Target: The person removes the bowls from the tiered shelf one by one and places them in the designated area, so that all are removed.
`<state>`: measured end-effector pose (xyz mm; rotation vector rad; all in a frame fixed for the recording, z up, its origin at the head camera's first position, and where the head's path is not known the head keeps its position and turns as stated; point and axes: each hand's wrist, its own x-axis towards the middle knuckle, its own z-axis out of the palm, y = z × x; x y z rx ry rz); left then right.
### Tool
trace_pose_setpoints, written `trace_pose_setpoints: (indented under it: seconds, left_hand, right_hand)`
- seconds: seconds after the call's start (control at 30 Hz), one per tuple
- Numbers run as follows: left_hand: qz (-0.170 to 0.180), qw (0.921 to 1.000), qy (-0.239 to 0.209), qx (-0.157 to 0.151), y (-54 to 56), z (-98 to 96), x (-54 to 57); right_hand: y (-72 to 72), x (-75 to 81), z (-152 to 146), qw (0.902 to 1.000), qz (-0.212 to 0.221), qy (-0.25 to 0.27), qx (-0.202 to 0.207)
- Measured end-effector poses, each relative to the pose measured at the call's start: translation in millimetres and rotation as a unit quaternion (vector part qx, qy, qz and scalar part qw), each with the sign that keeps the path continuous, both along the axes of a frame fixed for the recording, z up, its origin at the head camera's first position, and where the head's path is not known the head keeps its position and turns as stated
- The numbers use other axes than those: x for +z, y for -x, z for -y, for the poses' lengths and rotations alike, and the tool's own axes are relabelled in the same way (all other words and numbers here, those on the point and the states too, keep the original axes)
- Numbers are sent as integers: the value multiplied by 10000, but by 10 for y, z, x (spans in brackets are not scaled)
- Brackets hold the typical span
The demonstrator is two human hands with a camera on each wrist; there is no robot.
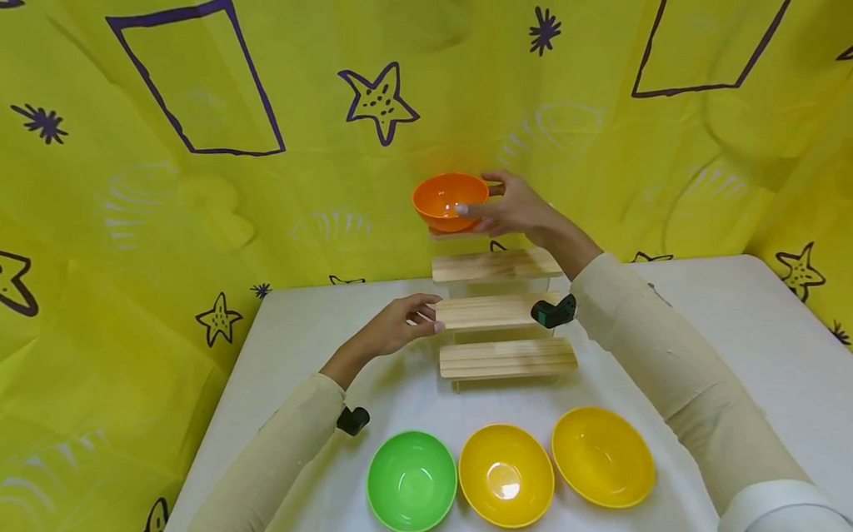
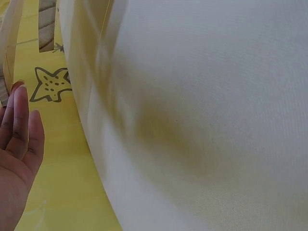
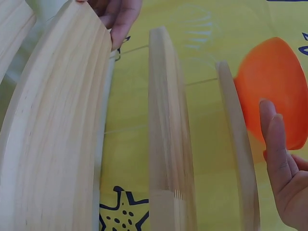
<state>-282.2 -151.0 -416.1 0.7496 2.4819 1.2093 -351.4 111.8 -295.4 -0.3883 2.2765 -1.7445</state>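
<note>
My right hand [image 1: 489,202] grips an orange bowl [image 1: 444,198] by its right side, at the top of a stepped wooden rack [image 1: 505,358]. In the right wrist view the orange bowl [image 3: 274,82] sits just past the rack's last board [image 3: 163,120], with my right hand's fingers [image 3: 284,168] alongside it. My left hand [image 1: 426,316] touches the left end of the second shelf from the front with nearly straight fingers. The left wrist view shows that hand [image 2: 19,144] holding nothing, beside a pale sleeve.
A green bowl [image 1: 412,482] and two yellow bowls [image 1: 506,475] [image 1: 602,456] stand in a row near the front of the white table [image 1: 743,375]. A yellow cloth backdrop [image 1: 168,236] with stars closes in the back and sides.
</note>
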Motion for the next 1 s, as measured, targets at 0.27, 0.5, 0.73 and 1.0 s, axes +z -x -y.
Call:
trace_pose_setpoints:
  seconds: [0.27, 0.5, 0.73, 1.0]
  left_hand:
    - [42, 10000, -25, 51, 10, 6, -13]
    - [21, 10000, -47, 65, 13, 0, -12]
    - [96, 9999, -53, 57, 9, 2, -20]
    - [58, 10000, 1, 64, 3, 1, -7]
  right_hand:
    - [-7, 30, 71, 9993, -196, -329, -49]
    - [15, 20, 155, 9963, -316, -794, -67]
    - [1, 8, 196, 9961, -286, -830, -97]
    - [29, -35, 198, 9970, -385, -665, -125]
